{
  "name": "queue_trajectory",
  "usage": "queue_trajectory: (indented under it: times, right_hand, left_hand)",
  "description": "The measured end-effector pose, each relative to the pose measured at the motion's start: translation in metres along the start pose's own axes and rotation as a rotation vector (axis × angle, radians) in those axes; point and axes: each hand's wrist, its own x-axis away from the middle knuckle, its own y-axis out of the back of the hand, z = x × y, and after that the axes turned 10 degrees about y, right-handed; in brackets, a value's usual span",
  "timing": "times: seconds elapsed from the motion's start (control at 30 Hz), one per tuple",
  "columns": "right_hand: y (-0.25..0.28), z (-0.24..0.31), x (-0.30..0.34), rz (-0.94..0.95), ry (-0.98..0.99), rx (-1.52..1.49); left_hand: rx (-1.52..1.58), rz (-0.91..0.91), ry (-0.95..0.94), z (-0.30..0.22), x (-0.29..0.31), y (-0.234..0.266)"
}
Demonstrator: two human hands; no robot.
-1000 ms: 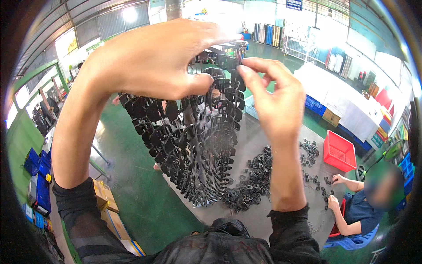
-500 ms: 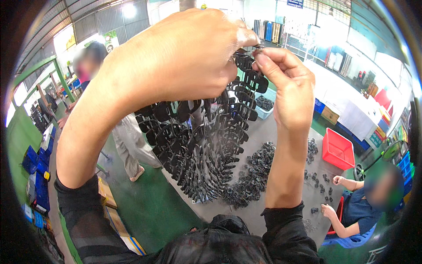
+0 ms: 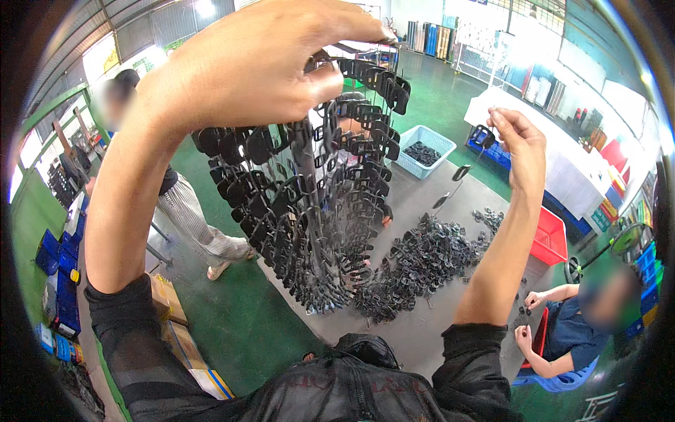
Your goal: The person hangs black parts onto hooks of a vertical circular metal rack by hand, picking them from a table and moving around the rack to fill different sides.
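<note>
A tall hanging rack (image 3: 302,190) carries ring upon ring of small black plastic buckles. At its top is my left hand (image 3: 260,67), index finger stretched out and thumb apart from it, beside the upper ring of buckles. Whether its fingertips touch the rack is hard to see. Off to the right, my right hand (image 3: 519,137) pinches the upper end of a thin wire strand. A few black buckles (image 3: 460,172) hang spaced along this strand, which slants down to the left, apart from the rack. A heap of loose black buckles (image 3: 422,264) lies on the grey table beneath.
A light blue basket (image 3: 424,156) with black pieces sits at the table's far edge. A red bin (image 3: 550,235) stands on the right. A seated co-worker (image 3: 562,323) handles small pieces at lower right; another person (image 3: 193,211) stands at left. Cardboard boxes (image 3: 176,323) lie below left.
My hands were close together at the rack's top. My right hand has moved away to the right with the wire strand. My left hand has shifted slightly left and its fingers have spread.
</note>
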Motion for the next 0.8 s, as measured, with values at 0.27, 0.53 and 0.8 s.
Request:
queue_trajectory:
  times: [0.27,0.53,0.8]
  right_hand:
    - [-0.049,0.065,0.013,-0.084,0.256,0.184]
    - [-0.118,0.129,0.026,-0.137,0.373,0.145]
    - [-0.113,0.112,0.013,0.036,0.239,-0.386]
  left_hand:
    - [0.111,0.072,-0.079,0.000,-0.010,0.004]
    - [-0.030,0.064,0.030,-0.022,-0.019,0.014]
    - [-0.124,-0.060,0.123,-0.021,-0.014,-0.005]
